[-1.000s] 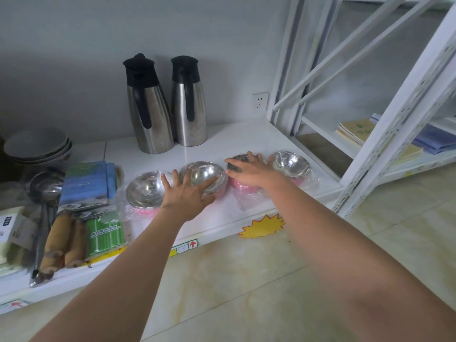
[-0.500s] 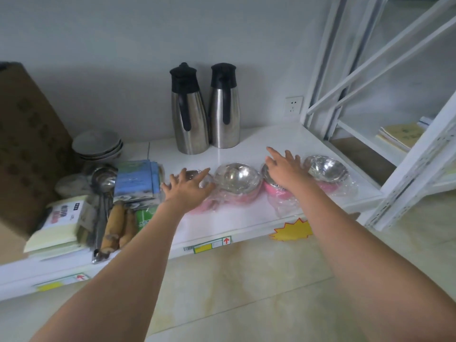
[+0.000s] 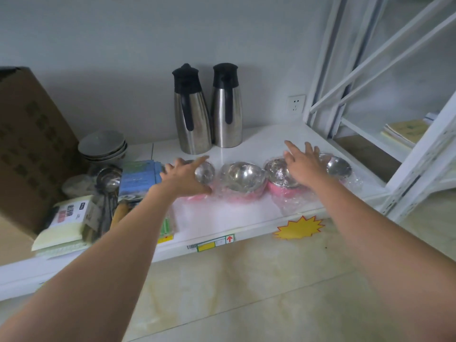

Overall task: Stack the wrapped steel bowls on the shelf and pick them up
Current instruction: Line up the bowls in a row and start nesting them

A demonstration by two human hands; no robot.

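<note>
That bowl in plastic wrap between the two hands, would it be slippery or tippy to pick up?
Probably a bit slippery: the middle bowl sits in loose, crinkly clear wrap that may slide under the fingers. It looks like thin steel, so likely light and stiff, not fragile. Its rounded body could rock if pushed at the rim, though the pink base seems to sit flat on the shelf.

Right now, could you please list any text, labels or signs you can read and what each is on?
None is legible.
Shelf-edge label: red up arrow, barcode; print too small.
Yellow starburst sticker: blank.
White packet: characters blurred.
Blue package: print blurred.
</note>
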